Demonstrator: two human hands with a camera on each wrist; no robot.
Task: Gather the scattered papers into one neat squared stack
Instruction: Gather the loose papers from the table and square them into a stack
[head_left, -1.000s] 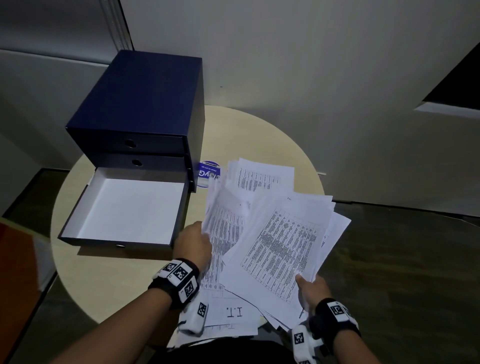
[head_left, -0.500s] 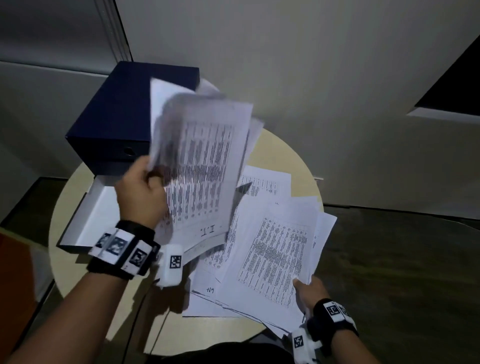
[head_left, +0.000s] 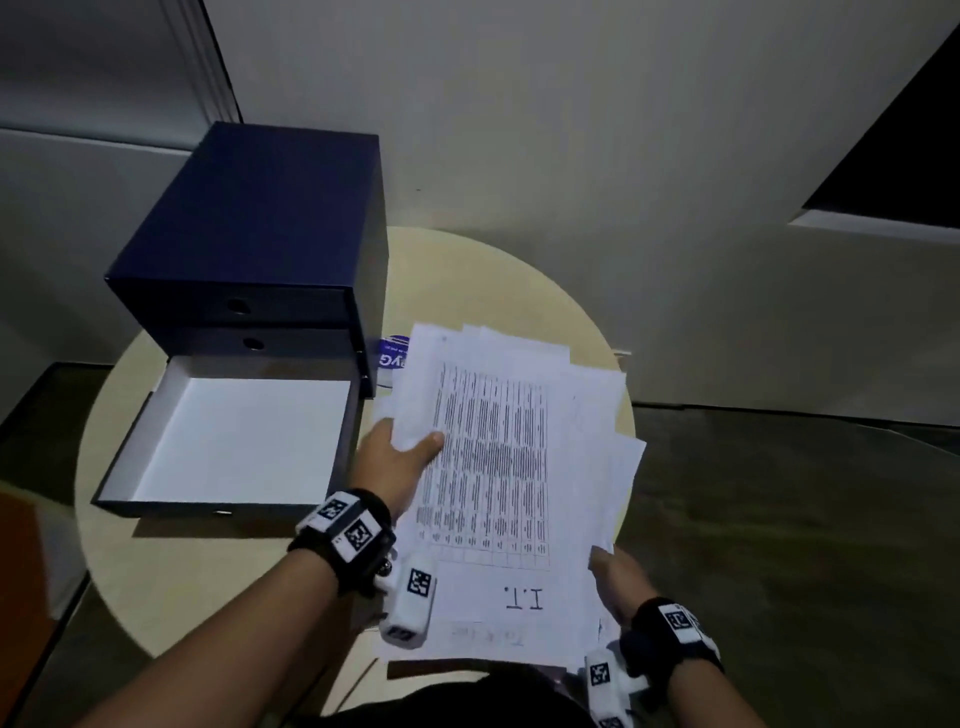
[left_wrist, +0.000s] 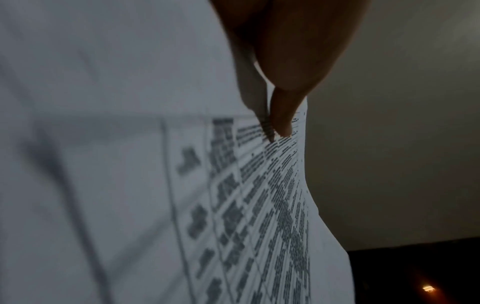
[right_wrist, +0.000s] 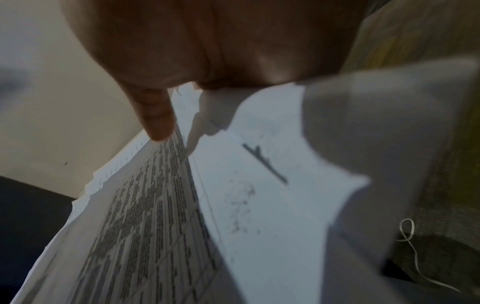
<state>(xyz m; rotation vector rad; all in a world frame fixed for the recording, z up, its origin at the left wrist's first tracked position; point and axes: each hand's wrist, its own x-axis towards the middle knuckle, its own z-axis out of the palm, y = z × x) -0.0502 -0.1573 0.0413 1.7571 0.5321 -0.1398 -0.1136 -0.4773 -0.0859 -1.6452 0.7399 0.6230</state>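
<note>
On the pile (head_left: 597, 415) now, lifted sheets (head_left: 488, 467).

The head view looks steeply down from above the round table (head_left: 218, 571), taking in the papers (head_left: 498, 467) at its right side and both wrists. The left wrist view sits almost against the papers (left_wrist: 130, 185), looking along the thumb. The right wrist view hugs the papers' (right_wrist: 182, 226) near right edge. All three share the printed sheets.
</note>
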